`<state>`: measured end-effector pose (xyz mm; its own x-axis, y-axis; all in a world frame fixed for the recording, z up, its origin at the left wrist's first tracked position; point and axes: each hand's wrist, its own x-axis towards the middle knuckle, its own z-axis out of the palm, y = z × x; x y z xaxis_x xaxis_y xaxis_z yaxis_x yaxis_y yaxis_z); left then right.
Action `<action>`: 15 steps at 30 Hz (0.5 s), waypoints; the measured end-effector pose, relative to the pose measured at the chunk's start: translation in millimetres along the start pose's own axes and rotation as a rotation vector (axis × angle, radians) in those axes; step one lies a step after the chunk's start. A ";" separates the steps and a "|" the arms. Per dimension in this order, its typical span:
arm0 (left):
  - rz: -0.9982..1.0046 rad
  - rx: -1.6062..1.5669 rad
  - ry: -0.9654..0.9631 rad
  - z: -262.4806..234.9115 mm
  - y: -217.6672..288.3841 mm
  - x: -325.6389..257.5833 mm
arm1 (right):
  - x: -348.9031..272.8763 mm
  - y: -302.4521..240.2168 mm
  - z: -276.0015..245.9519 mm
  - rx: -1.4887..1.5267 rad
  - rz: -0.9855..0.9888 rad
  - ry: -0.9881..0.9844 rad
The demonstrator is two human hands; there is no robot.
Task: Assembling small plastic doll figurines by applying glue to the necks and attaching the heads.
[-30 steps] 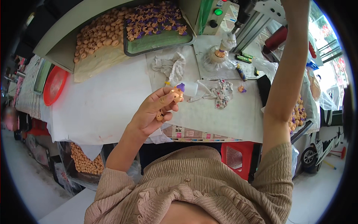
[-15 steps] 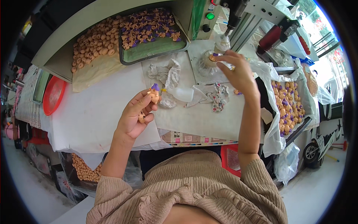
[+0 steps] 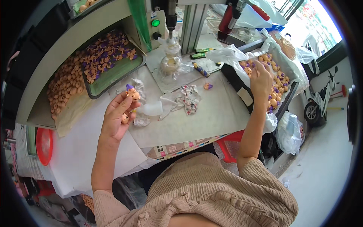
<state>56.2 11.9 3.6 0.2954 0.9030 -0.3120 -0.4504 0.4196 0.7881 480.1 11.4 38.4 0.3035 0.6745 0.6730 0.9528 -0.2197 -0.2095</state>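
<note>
My left hand (image 3: 118, 115) is raised over the tabletop (image 3: 196, 117), grasping a small orange figure with a purple cap (image 3: 131, 92) at its fingertips, cap pointing up and away from me, and a second orange piece (image 3: 124, 119) sits in the palm. My right hand (image 3: 261, 77) reaches far right, fingers curled down into the tray of finished figures (image 3: 278, 89); I cannot tell whether it grips one.
</note>
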 end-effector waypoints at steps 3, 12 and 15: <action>-0.031 0.085 -0.009 21.0 2.6 29.0 | -6.4 39.8 -6.4 -0.126 0.146 -0.116; 0.104 0.334 -0.001 71.6 -23.9 135.3 | -7.8 -55.5 -51.7 0.465 -0.087 -0.218; 0.471 0.576 0.081 73.5 -36.9 153.1 | -10.1 -91.6 -67.0 0.607 -0.178 -0.276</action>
<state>179.9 128.0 -34.3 0.1072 0.9885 0.1066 0.0050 -0.1077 0.9942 389.3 -22.5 98.3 0.0563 0.8360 0.5458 0.7988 0.2902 -0.5269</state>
